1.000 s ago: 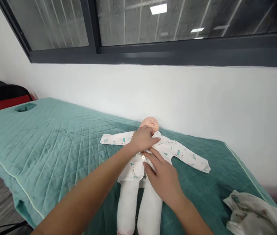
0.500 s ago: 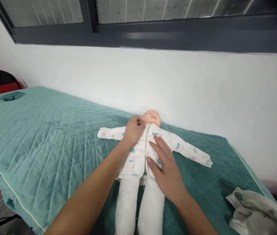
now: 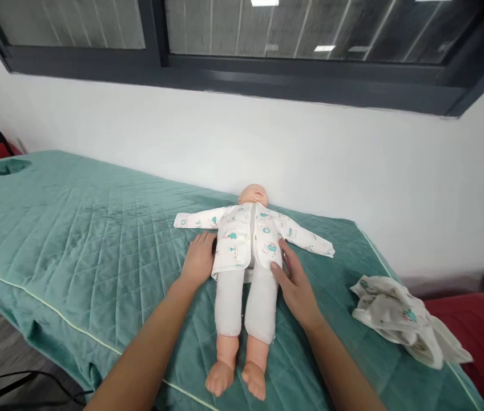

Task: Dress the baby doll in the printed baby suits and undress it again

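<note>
A baby doll lies on its back on the green quilted cover, its head by the wall. It wears a white printed jacket, which lies closed down the front, with both sleeves stretched out sideways. White cloth covers its legs, and the bare feet point towards me. My left hand lies against the jacket's left edge, fingers extended and the tips partly hidden. At the jacket's lower right side is my right hand, its thumb on the hem and its fingers apart along the doll's side.
A crumpled white printed garment lies on the right end of the green quilted cover. Beyond that end is a red item. A white wall with a dark-framed window rises behind. Black cables show at lower left.
My left hand has left the jacket's collar for its lower left side. My right hand has slid from the chest to the right side. The view has shifted, bringing the doll's feet in.
</note>
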`<state>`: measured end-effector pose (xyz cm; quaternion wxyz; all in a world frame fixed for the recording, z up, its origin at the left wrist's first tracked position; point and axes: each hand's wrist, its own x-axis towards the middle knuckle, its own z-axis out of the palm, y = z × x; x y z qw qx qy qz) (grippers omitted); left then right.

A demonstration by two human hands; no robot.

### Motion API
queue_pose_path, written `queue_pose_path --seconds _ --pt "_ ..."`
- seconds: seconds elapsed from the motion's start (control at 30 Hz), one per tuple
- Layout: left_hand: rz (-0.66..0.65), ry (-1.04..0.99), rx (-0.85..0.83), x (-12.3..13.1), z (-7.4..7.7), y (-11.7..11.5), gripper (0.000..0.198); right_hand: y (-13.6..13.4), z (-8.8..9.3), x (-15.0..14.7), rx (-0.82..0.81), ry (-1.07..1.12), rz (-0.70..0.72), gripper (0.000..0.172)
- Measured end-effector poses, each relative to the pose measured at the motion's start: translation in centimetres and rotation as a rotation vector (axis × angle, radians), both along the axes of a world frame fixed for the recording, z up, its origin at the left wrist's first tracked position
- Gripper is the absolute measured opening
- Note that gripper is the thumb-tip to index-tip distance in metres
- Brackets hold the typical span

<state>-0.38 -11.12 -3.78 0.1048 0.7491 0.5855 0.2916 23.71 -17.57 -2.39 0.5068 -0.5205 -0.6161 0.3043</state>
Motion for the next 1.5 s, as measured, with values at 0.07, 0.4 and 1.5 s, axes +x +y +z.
queue_pose_path --seconds 0.07,0.4,1.5 --pt "0.021 -0.039 0.012 -0.3 -0.3 -0.9 0.017 -1.4 -0.8 1.0 -0.048 0.051 0.001 0.059" --pt "-0.09 -0.178 -0.029 -1.1 -0.7 -5.0 0.042 -1.5 -0.5 2.2 -0.205 -0.35 -0.247 0.037" --pt "-0.209 -1.469 -0.646 1.4 1.6 -1.4 0.039 2.5 0.3 3.9 -0.379 0.936 -0.002 0.012"
